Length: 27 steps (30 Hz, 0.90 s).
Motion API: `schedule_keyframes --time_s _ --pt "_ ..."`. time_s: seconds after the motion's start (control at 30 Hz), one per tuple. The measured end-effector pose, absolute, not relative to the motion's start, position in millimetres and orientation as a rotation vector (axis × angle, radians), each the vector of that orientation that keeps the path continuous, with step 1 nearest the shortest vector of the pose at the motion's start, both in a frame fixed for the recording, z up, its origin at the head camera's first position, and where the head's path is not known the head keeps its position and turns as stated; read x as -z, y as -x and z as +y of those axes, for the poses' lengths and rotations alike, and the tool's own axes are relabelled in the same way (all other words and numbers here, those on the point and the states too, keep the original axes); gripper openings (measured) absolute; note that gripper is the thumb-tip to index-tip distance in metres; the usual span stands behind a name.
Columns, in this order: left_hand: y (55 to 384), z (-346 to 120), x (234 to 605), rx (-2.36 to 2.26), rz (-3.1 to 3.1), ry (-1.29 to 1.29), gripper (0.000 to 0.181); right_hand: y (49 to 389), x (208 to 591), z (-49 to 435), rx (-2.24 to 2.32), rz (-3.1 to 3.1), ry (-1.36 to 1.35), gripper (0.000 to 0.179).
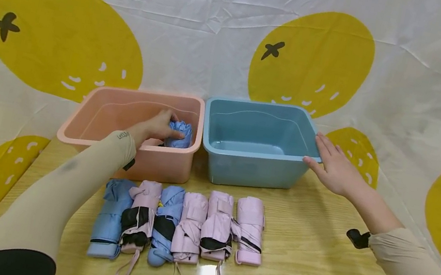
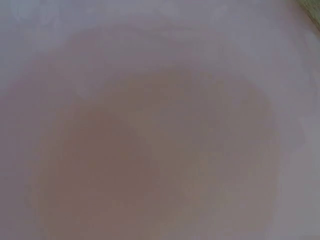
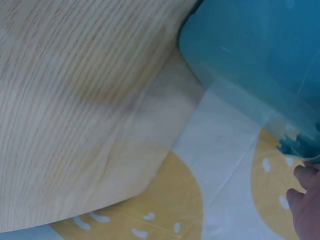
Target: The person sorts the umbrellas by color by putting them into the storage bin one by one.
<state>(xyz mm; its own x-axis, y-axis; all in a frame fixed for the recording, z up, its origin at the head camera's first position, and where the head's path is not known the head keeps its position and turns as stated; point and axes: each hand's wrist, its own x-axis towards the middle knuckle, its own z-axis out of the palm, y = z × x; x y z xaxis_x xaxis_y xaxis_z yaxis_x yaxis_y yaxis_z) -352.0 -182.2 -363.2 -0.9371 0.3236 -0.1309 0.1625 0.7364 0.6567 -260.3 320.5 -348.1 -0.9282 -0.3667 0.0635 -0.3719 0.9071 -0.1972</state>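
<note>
The left hand [image 1: 156,127] has its fingers curled round a folded blue umbrella [image 1: 182,137] inside the pink tub [image 1: 158,164], likely to control how it lies, while the right hand [image 1: 336,171], fingers spread, touches the blue tub [image 1: 254,169], seemingly steadying it.

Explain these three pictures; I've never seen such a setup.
No machine here: just a person's bare left hand and right hand. The widest picture is from a camera worn on the head. The others are from wrist cameras: the left is too blurred to read; the right shows the table, blue bin and fingers. On the table, a pink bin stands beside the blue one. In front lie six folded umbrellas, two blue, four pink. The left hand holds another blue umbrella inside the pink bin; the right hand rests on the blue bin's rim.
</note>
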Motion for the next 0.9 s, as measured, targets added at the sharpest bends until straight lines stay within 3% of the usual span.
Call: schedule_keyframes --time_s 0.6,0.9 --pt "348.5 -188.1 349.8 -0.99 2.601 -0.458 0.065 270.0 348.6 319.3 -0.335 -3.035 -0.608 0.084" --pt "333.0 -191.9 325.6 -1.191 2.675 -0.432 0.058 271.2 350.7 322.6 -0.357 -3.049 -0.594 0.086"
